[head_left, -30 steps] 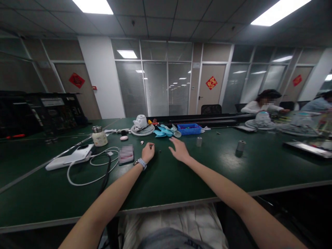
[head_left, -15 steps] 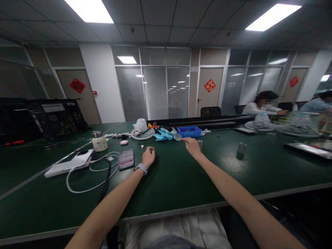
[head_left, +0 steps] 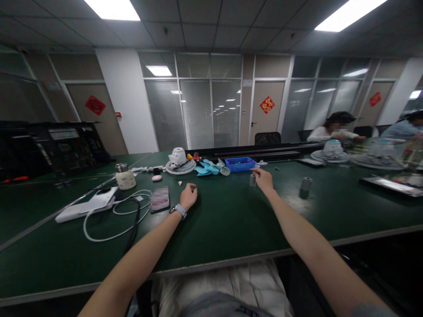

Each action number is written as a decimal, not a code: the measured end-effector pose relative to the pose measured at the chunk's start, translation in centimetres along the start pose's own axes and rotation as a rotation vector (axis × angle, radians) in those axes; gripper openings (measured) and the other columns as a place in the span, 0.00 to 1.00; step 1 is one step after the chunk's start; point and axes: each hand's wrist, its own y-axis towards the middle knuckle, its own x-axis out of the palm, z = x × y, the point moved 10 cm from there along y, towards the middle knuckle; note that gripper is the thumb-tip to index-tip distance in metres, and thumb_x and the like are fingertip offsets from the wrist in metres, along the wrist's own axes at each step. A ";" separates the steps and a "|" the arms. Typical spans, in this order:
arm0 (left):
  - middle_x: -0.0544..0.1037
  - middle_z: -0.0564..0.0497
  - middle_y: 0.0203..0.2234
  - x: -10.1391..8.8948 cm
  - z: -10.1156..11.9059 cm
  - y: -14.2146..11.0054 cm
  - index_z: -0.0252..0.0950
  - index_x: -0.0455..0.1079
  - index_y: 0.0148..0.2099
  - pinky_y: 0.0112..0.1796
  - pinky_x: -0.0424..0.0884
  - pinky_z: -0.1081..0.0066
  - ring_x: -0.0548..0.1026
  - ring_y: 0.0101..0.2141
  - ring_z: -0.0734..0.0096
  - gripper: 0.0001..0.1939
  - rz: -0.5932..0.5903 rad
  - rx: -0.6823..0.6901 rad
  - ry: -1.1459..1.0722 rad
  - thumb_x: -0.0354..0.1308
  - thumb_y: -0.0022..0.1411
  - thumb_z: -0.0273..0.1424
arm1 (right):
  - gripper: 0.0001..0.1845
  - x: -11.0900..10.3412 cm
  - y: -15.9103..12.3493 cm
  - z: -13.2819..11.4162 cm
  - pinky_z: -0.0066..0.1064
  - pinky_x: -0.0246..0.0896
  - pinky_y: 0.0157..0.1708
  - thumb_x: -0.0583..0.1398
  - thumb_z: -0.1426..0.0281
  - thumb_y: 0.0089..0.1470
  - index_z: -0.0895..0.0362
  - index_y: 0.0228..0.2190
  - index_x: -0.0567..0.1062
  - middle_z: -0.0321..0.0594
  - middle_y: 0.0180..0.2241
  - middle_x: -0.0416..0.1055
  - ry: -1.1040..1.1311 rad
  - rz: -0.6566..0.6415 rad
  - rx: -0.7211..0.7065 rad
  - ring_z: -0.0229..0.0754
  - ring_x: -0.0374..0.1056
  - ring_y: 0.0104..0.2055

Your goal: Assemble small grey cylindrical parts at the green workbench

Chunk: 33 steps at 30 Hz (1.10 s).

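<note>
My left hand [head_left: 188,197] rests on the green table [head_left: 224,220] as a loose fist, a watch on its wrist, just right of a phone [head_left: 159,199]; what it holds, if anything, is hidden. My right hand [head_left: 263,179] is stretched far forward, fingers partly curled, beside a small grey cylinder [head_left: 252,179] and just short of a blue bin [head_left: 240,164]. I cannot see if it touches the cylinder. Light blue fan blades [head_left: 208,167] and a white fan grille with its motor [head_left: 179,162] lie left of the bin.
A white device with looped cables [head_left: 99,202] and a small jar [head_left: 124,176] lie at the left. A second grey cylinder [head_left: 306,184] stands to the right. Two people [head_left: 333,127] work at the far right end. Dark equipment [head_left: 66,145] lines the left.
My right hand has travelled from the table's middle forward and to the right, past the fan blades, to the small grey cylinder. The left hand has stayed in place.
</note>
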 end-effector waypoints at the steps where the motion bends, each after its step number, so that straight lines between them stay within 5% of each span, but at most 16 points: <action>1: 0.77 0.47 0.34 0.0 0.1 -0.1 0.36 0.65 0.48 0.35 0.66 0.70 0.75 0.34 0.66 0.14 -0.003 0.000 0.003 0.49 0.60 0.33 | 0.16 0.0 0.0 -0.1 0.31 0.60 0.46 0.53 0.73 0.54 0.52 0.43 0.75 0.38 0.40 0.75 -0.001 0.002 -0.003 0.42 0.70 0.43; 7: 0.77 0.47 0.33 -0.1 0.6 -0.4 0.36 0.64 0.48 0.36 0.65 0.71 0.75 0.34 0.67 0.13 -0.007 0.033 0.037 0.49 0.60 0.31 | 0.16 0.5 0.1 -0.3 0.31 0.61 0.43 0.53 0.74 0.54 0.51 0.41 0.76 0.38 0.38 0.76 -0.046 -0.032 -0.010 0.42 0.71 0.40; 14: 0.76 0.46 0.33 1.1 3.1 -1.3 0.36 0.62 0.50 0.35 0.65 0.70 0.74 0.36 0.65 0.15 -0.076 0.230 0.228 0.49 0.60 0.30 | 0.14 0.8 0.2 0.4 0.32 0.62 0.42 0.57 0.70 0.51 0.52 0.41 0.75 0.38 0.38 0.76 -0.047 -0.034 0.015 0.42 0.71 0.40; 19: 0.75 0.43 0.36 1.2 4.8 -2.4 0.36 0.62 0.50 0.37 0.65 0.69 0.73 0.38 0.64 0.14 -0.089 0.324 0.360 0.47 0.61 0.30 | 0.28 2.6 -0.6 3.8 0.33 0.64 0.41 0.64 0.59 0.42 0.56 0.45 0.72 0.44 0.41 0.74 -0.049 -0.108 0.194 0.45 0.71 0.41; 23: 0.74 0.44 0.40 1.0 6.4 -3.3 0.36 0.63 0.49 0.39 0.64 0.68 0.71 0.41 0.63 0.14 -0.067 0.411 0.438 0.46 0.62 0.30 | 0.25 3.6 -1.3 4.8 0.34 0.65 0.39 0.64 0.58 0.42 0.59 0.41 0.75 0.47 0.38 0.75 -0.110 -0.195 0.293 0.48 0.71 0.41; 27: 0.75 0.45 0.37 0.9 7.3 -3.8 0.37 0.64 0.49 0.37 0.64 0.68 0.71 0.39 0.63 0.14 -0.040 0.454 0.413 0.44 0.64 0.34 | 0.23 4.6 -2.0 0.4 0.34 0.65 0.40 0.64 0.58 0.43 0.58 0.40 0.75 0.46 0.38 0.75 0.020 -0.163 0.237 0.47 0.71 0.40; 33: 0.74 0.46 0.36 -0.7 9.0 -4.6 0.36 0.63 0.52 0.39 0.64 0.69 0.70 0.38 0.66 0.20 0.115 0.562 0.295 0.42 0.65 0.41 | 0.23 11.8 -6.3 -11.3 0.31 0.67 0.38 0.67 0.61 0.39 0.57 0.39 0.74 0.42 0.36 0.76 0.509 -0.408 0.013 0.41 0.73 0.37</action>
